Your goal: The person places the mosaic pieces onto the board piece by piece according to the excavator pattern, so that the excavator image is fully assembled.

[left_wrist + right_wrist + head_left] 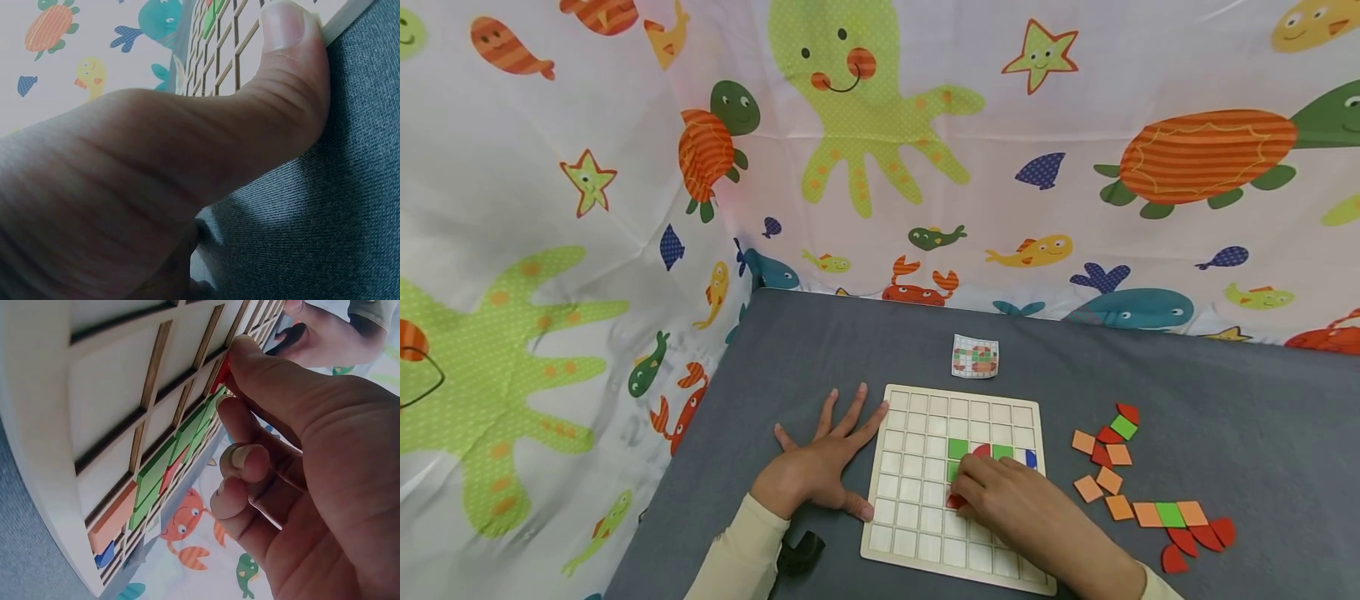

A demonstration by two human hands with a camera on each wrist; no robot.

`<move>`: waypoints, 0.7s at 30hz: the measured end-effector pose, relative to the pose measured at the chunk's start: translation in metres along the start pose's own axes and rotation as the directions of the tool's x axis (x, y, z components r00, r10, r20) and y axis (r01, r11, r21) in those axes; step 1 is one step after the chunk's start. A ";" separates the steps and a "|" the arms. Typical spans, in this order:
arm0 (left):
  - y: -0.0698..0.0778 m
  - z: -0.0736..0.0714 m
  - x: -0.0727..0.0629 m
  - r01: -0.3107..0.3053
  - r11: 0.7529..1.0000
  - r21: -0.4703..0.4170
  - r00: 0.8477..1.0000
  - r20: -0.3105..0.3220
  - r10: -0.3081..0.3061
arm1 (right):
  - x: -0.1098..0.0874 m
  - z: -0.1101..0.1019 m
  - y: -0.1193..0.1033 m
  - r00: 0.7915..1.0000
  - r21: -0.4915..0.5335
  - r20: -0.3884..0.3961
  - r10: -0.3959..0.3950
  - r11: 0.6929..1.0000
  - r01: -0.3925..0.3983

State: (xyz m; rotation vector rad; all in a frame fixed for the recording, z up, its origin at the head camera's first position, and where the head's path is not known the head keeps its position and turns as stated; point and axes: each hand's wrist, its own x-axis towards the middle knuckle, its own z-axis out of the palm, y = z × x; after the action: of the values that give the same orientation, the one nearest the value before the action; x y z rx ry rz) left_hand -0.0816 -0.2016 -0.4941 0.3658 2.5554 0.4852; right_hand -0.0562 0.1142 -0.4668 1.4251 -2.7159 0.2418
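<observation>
A wooden grid board (pixel 904 517) lies on the grey cloth. My left hand (pixel 820 467) spreads its fingers at the board's left side, the index fingertip and thumb touching the edge. In the left wrist view the thumb (pixel 290 81) rests on the frame. Over the board's middle, my right hand (pixel 1022 508) pinches a red rounded tile (pixel 220 374) between thumb and index finger, right at a grid square. Green square tiles (pixel 957 448), another red tile (pixel 982 450) and a blue tile (pixel 1031 458) sit in the grid. The right wrist view also shows an orange tile (pixel 112 515) there.
A small patterned card (pixel 975 357) lies beyond the board. To the right are several loose orange tiles (pixel 1083 442), red tiles (pixel 1222 531) and green tiles (pixel 1169 514). A black object (pixel 801 552) is by the left wrist. A sea-animal curtain (pixel 925 275) borders the table.
</observation>
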 end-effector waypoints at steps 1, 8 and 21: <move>0.000 0.000 0.000 0.000 1.000 0.001 1.000 -0.001 0.000 | 0.000 0.000 0.000 1.000 0.001 0.003 0.001 1.000 -0.001; 0.003 -0.002 -0.002 0.007 1.000 -0.001 1.000 -0.006 -0.007 | -0.001 -0.003 0.001 0.999 0.022 0.032 0.010 1.000 -0.011; -0.005 0.006 0.006 0.011 1.000 -0.006 1.000 -0.010 -0.011 | -0.015 -0.007 0.012 0.999 0.066 -0.018 0.033 0.997 -0.032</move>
State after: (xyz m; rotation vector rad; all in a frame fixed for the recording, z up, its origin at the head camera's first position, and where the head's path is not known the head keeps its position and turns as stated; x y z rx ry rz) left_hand -0.0839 -0.2023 -0.5035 0.3474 2.5637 0.4919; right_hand -0.0573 0.1344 -0.4630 1.3880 -2.7419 0.3485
